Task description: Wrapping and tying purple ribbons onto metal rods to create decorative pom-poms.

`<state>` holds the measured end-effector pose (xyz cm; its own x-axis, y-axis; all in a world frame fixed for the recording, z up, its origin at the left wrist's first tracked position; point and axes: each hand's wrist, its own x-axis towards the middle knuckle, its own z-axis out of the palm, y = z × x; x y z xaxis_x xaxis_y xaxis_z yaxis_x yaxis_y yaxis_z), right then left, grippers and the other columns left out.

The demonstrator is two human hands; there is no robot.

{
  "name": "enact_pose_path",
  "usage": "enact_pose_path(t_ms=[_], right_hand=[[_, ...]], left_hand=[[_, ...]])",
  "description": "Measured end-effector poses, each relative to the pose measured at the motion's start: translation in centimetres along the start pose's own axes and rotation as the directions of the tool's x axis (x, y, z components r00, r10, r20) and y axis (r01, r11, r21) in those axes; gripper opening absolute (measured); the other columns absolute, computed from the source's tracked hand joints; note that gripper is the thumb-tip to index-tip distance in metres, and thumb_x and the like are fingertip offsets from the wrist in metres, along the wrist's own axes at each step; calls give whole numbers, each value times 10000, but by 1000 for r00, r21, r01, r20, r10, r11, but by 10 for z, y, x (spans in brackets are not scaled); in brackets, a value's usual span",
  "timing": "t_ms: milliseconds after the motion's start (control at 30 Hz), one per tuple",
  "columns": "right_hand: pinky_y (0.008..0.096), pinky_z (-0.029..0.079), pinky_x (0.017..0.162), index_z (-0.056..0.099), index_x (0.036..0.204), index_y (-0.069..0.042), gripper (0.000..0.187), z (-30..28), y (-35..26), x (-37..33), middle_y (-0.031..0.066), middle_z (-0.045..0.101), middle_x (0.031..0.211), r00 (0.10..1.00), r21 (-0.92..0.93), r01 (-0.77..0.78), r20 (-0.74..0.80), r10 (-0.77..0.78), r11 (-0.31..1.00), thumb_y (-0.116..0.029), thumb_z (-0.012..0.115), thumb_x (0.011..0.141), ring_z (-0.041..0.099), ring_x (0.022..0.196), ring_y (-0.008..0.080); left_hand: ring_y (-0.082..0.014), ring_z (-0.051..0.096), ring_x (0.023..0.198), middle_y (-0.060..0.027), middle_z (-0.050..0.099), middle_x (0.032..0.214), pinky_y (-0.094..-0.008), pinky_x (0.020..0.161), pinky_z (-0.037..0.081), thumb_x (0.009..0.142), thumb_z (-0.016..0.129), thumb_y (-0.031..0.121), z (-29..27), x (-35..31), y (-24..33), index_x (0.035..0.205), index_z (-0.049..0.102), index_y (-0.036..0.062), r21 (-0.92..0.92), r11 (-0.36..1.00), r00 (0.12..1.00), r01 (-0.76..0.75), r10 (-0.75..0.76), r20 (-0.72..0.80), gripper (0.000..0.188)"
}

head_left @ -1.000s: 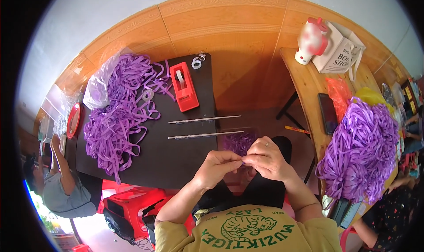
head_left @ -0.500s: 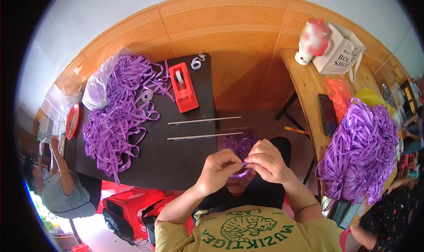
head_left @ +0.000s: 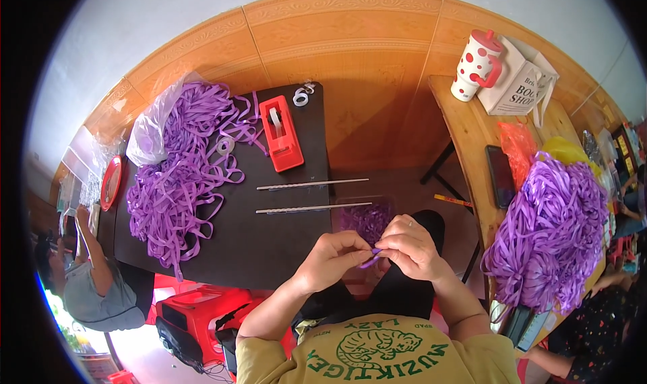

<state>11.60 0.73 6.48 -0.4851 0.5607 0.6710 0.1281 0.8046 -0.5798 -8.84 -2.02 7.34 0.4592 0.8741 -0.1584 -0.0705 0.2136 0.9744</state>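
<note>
Above my lap, my left hand (head_left: 331,259) and my right hand (head_left: 410,249) meet fingertip to fingertip. Both are closed in a pinch on a short purple ribbon (head_left: 368,263), whose lower end slants down beneath the left fingers. The part between the fingertips is mostly hidden. Just beyond my hands, a clear plastic tub (head_left: 345,199) holds many small purple ribbon pieces (head_left: 367,221). Two thin pale sticks (head_left: 313,184) lie side by side on the black table (head_left: 269,249), one reaching past its right edge.
A tangled purple ribbon heap (head_left: 176,209) and red tape dispenser (head_left: 282,138) occupy the black table. On the wooden table (head_left: 465,124) at right are another ribbon pile (head_left: 549,236), a phone (head_left: 500,176) and a spotted tumbler (head_left: 477,66). People sit at both sides; red stools (head_left: 202,310) stand lower left.
The ribbon's loop below my fingers has become a shorter, straighter slanting strip. Both hands keep their pinch in nearly the same place.
</note>
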Motion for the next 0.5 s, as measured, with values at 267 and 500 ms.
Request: enact_pose_path(t_ms=[267,500], right_hand=[[331,408,620,605,860,-16,213,0,-3,2,63,558,755,999,44,41,17,-42,998,2,701,670,544,672,235],[328,417,621,616,889,-42,284,-4,4,-8,51,588,790,1000,-30,-22,17,23,999,39,685,626,576,702,226]], left_hand=[[-116,516,724,-56,581,802,-244,671,414,886,577,52,0,-1,-15,858,622,-28,-330,930,986,160,-139,88,96],[-132,518,734,-58,585,802,-265,692,417,906,564,78,24,-7,-23,890,606,-17,-541,840,998,40,-60,-19,105]])
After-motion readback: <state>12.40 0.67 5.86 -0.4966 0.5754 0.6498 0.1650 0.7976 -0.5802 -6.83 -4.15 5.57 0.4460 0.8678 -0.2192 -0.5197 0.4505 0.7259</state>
